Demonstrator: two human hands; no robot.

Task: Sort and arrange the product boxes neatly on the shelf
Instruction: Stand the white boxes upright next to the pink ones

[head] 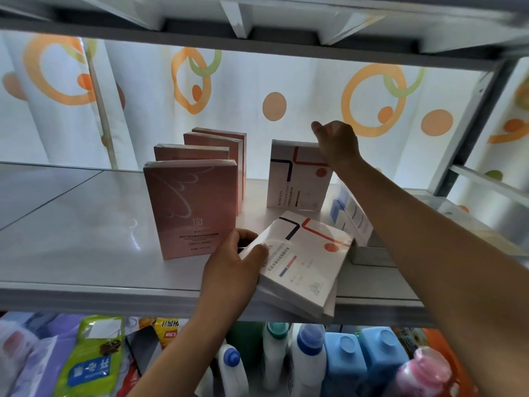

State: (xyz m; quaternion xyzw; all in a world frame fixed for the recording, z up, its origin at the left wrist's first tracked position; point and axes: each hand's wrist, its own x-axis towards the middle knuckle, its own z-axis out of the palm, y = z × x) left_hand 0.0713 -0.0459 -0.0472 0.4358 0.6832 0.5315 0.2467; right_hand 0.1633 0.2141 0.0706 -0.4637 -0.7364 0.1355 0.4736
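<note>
While gripped, tilted white box, long axis toward upper right.

Four pink boxes stand upright in a row on the white shelf. Right hand grips the top right corner of an upright white box further back. Left hand holds a tilted stack of white boxes at the shelf's front edge. Blue-and-white boxes lean beneath the right forearm. Bottles and packets occupy the level below.
</note>
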